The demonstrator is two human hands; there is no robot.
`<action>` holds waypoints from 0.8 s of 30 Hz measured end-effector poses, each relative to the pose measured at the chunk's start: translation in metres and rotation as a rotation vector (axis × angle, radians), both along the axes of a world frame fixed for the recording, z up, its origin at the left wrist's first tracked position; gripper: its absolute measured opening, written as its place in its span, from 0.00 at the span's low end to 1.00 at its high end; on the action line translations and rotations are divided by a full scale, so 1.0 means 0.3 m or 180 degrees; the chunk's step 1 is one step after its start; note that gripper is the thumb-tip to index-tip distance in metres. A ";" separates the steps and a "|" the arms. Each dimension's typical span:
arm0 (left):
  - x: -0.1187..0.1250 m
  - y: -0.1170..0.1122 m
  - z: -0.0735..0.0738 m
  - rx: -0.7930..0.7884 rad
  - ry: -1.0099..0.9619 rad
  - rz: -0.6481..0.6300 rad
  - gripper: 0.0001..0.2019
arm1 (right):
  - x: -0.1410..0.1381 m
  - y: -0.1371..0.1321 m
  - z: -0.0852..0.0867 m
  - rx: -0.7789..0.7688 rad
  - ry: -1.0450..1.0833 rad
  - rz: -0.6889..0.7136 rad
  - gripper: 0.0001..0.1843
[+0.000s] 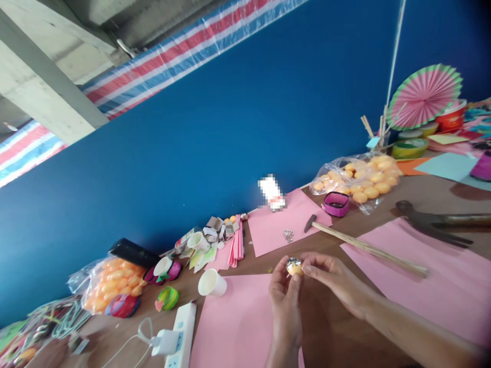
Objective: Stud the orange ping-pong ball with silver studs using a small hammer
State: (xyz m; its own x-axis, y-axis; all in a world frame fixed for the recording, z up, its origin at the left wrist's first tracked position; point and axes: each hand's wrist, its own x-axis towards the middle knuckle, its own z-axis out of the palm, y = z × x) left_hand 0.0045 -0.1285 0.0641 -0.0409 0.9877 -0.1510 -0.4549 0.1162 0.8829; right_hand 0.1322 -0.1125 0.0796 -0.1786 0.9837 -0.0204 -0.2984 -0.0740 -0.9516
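My left hand (286, 301) grips an orange ball (295, 269) between thumb and fingers, above the brown table. Shiny silver pieces cover the ball's upper side. My right hand (326, 270) is closed in a pinch, its fingertips against the ball's right side; whatever sits between them is hidden. Just beyond the hands, a small pile of silver pieces (288, 235) lies on a pink sheet (268, 232). A small hammer (356, 240) with a pale stick handle rests to the right of that pile. Under my left hand is another pink sheet (238, 317).
A larger claw hammer (433, 222) lies at right. Clear bags of orange balls (370, 191) stand along the blue wall (192, 168). A paper cup (212, 283), a power strip (180, 332) with a plugged-in charger, and a purple ring-shaped holder (336, 204) are also on the table.
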 end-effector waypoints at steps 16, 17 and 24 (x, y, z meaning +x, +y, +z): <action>0.003 -0.011 0.030 -0.0026 0.0213 0.0017 0.22 | 0.005 -0.006 0.003 -0.0043 -0.0127 0.0026 0.13; 0.004 -0.011 0.033 -0.0035 0.0186 0.0013 0.22 | 0.005 -0.006 0.005 -0.0029 -0.0158 0.0032 0.13; 0.009 -0.008 0.036 -0.0042 0.0158 0.0123 0.20 | 0.007 -0.004 0.003 0.0044 -0.0270 0.0076 0.14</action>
